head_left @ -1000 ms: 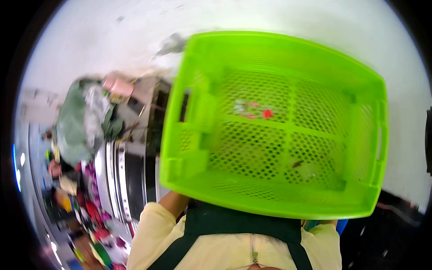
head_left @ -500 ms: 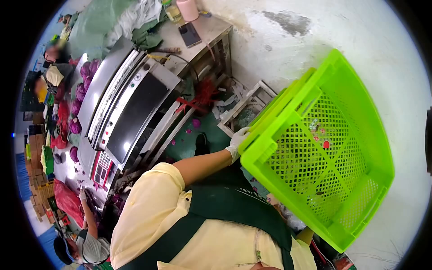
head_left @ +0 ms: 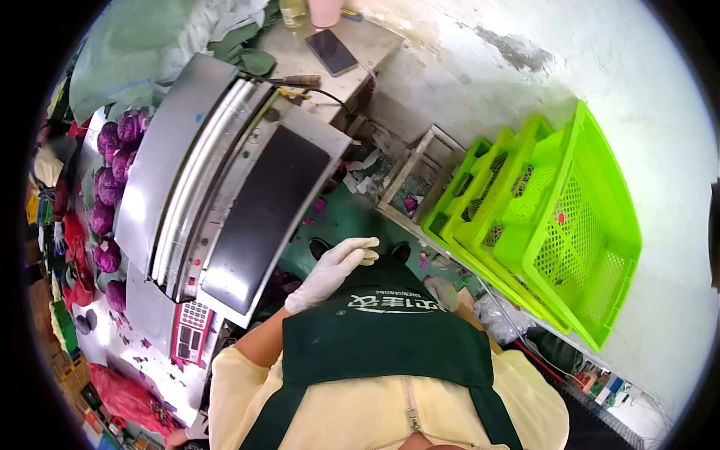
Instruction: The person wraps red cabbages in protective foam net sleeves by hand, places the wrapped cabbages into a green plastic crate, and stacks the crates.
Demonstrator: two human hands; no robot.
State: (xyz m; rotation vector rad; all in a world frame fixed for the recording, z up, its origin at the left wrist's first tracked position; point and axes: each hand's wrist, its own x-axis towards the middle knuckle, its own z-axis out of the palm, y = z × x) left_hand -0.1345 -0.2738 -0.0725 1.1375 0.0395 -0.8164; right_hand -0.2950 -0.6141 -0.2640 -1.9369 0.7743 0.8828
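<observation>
My left hand (head_left: 334, 271), in a white glove, is held in front of my dark green apron (head_left: 390, 337). Its fingers are stretched out and it holds nothing I can see. My right hand (head_left: 442, 292), also gloved, is low at the apron's right side; it is blurred and its fingers are not clear. To the right, bright green plastic crates (head_left: 592, 225) lean in a nested stack by the white wall, apart from my left hand. Red bits cling to the front crate's mesh.
A steel wrapping machine (head_left: 255, 210) with a red scale (head_left: 191, 330) stands at left, purple cabbages (head_left: 109, 187) behind it. A phone (head_left: 331, 52) lies on a side table (head_left: 382, 41). A wooden frame (head_left: 420, 172) and clear plastic (head_left: 499, 319) are near the crates.
My left hand has let go of the green crate and moved left to the front of my apron. The crates have settled farther away, showing several nested together. My view has turned slightly.
</observation>
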